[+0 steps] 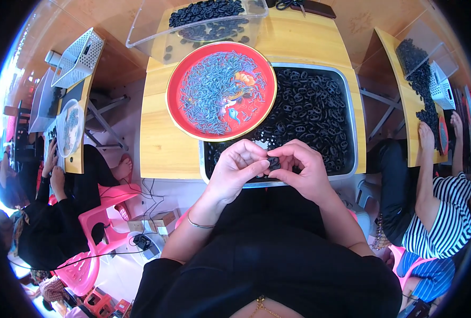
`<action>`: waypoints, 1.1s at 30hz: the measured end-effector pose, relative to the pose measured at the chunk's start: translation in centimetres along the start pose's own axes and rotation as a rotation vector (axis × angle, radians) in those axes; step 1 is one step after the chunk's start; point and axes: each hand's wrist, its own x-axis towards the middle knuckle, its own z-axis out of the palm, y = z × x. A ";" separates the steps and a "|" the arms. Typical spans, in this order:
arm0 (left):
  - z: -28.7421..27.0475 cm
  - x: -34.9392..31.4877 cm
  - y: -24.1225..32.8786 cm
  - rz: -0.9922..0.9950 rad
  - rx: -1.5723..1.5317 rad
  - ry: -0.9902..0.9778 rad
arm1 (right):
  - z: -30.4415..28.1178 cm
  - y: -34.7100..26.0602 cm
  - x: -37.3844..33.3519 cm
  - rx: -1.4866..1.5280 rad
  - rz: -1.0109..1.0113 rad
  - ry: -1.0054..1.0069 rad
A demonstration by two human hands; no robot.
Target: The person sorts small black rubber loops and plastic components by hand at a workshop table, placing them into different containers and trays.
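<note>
Both my hands meet over the near edge of a metal tray (354,132) heaped with small black oval plastic parts (310,100), many showing two holes. My left hand (240,168) pinches a small black plastic part (273,164) between thumb and fingers. From the other side, the fingertips of my right hand (303,168) close on that same part. Whether a smaller piece sits in the fingertips too is hidden. Overlapping the tray's left side is a round red dish (174,79) with a gold rim, strewn with many thin blue-grey pieces that look like small screws.
Beyond the dish, a clear plastic bin (150,40) holds black round parts. Dark objects (318,8) lie at the table's far edge. Co-workers sit at side tables left and right, with a white basket (79,61) on the left one. Cables (149,196) trail on the floor.
</note>
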 end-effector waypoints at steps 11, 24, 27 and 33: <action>-0.2 0.0 0.4 -0.119 -0.084 -0.020 | -0.2 -0.2 0.3 -0.089 -0.098 -0.011; -0.2 0.2 0.1 -0.080 -0.132 0.030 | 0.4 0.3 0.0 -0.047 -0.019 0.029; -0.2 0.3 -0.1 -0.028 -0.092 0.042 | 0.8 0.5 -0.1 0.058 -0.024 0.119; -0.3 0.2 -0.2 -0.014 -0.066 0.054 | 0.4 0.2 -0.2 0.121 0.100 0.041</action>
